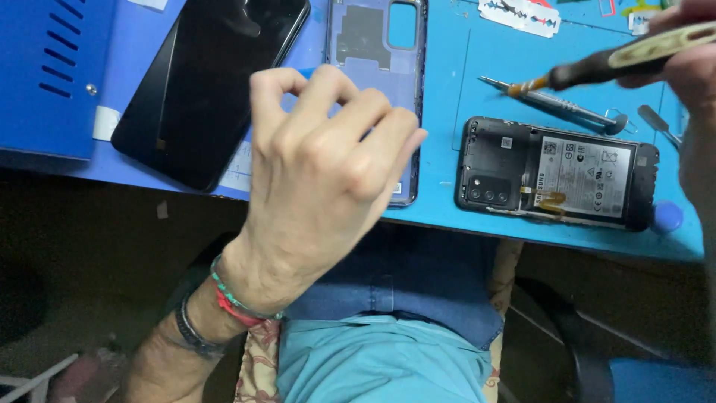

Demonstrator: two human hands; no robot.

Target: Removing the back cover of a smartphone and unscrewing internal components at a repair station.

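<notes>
Two hands: ours, seen from above over a blue work mat at the desk edge.
Left hand: raised above the mat, fingers loosely curled with thumb and forefinger close together; it holds nothing that we can see, and it wears woven bands at the wrist.
Right hand: at the upper right edge, closed around a black-handled screwdriver with a pale grip, its orange-collared tip hanging over the mat — not touching the phone.
Opened phone: a black smartphone body lying face down on the mat near its front edge, to our right, just below the screwdriver tip.
Look of it: back cover off, camera cluster at the left end, a grey-white labelled battery filling the middle, a small gold flex strip at the battery's edge.
Done so far, as we judge: the translucent bluish back cover lies apart, partly behind the left hand, so the shell is already removed.
Left to do: the inner frame and battery remain seated — nothing inside looks lifted.
Nearby: a dark glossy phone lying upper left, a slim metal driver above the opened phone, and a razor blade at the top.
</notes>
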